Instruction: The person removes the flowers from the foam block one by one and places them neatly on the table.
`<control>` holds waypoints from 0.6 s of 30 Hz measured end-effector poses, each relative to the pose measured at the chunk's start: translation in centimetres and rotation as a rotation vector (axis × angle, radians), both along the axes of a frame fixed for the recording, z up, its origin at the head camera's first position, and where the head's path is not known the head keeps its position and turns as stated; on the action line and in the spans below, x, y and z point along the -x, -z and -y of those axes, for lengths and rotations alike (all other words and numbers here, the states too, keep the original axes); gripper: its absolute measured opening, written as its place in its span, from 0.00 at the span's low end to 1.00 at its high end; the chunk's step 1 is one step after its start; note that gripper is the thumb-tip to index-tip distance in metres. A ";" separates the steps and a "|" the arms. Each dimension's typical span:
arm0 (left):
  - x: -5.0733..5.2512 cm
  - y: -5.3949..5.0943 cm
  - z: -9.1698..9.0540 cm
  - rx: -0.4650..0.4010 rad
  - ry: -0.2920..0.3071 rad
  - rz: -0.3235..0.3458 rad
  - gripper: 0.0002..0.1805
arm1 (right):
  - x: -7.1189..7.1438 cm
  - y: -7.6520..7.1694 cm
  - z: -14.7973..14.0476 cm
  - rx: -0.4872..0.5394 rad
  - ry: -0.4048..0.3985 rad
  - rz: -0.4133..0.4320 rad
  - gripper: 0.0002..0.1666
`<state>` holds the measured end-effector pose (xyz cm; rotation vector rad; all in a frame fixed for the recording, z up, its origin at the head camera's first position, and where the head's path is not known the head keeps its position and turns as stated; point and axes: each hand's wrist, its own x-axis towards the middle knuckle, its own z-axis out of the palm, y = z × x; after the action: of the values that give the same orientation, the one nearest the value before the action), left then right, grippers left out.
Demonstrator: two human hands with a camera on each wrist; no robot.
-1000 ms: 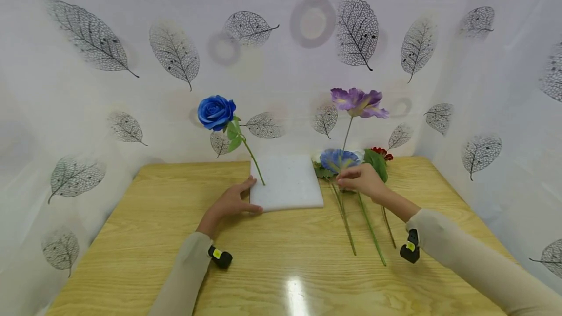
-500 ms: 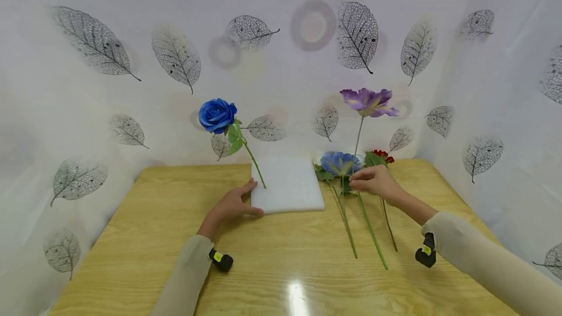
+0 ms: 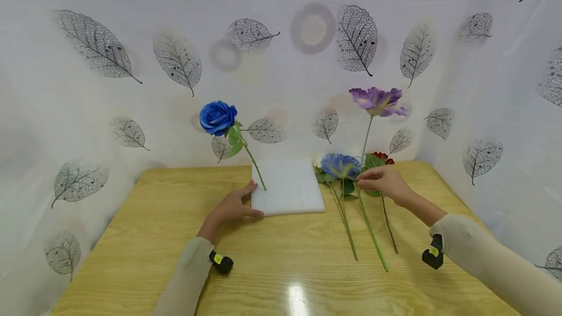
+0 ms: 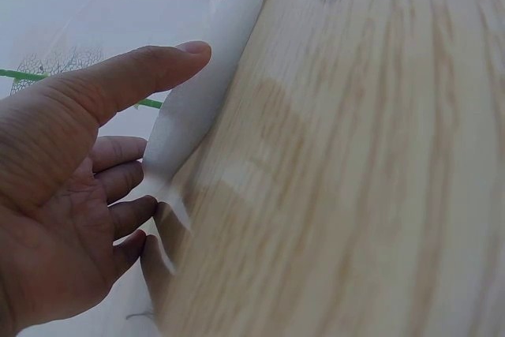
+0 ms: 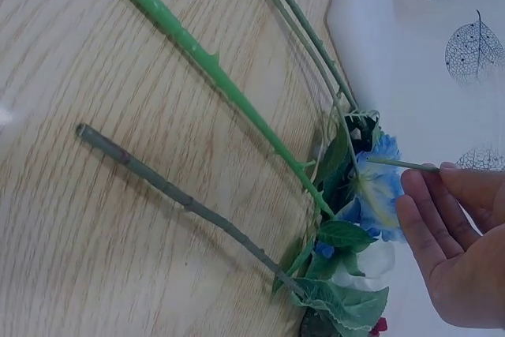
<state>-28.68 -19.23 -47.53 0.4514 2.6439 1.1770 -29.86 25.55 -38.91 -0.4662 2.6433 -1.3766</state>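
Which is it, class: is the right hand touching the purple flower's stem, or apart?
Touching: the right wrist view shows the right hand pinching the purple flower's stem.

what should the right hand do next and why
Probably lower the purple flower beside the lying flowers on the table: the right hand pinches its stem close by them and has moved farther from the white block.

Curtained booth for filmed handwork: white, leaf-printed fabric curtain enclosing the back and sides of a yellow wood-grain tabletop; black wrist-worn camera indicates recording.
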 end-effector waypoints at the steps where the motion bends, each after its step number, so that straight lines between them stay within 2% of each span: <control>1: 0.0 0.0 0.0 0.001 0.001 -0.003 0.59 | 0.0 0.0 -0.1 0.003 0.004 -0.003 0.20; 12: -0.1 0.1 0.1 0.011 0.004 0.000 0.60 | 0.0 -0.1 -1.7 -0.024 0.033 0.001 0.20; 18: -0.2 -0.2 -0.1 0.016 -0.006 0.002 0.59 | -0.1 0.0 -2.2 -0.055 0.018 -0.006 0.19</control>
<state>-28.50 -19.17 -47.30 0.4394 2.6531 1.1561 -29.75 27.73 -38.87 -0.4425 2.6886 -1.3058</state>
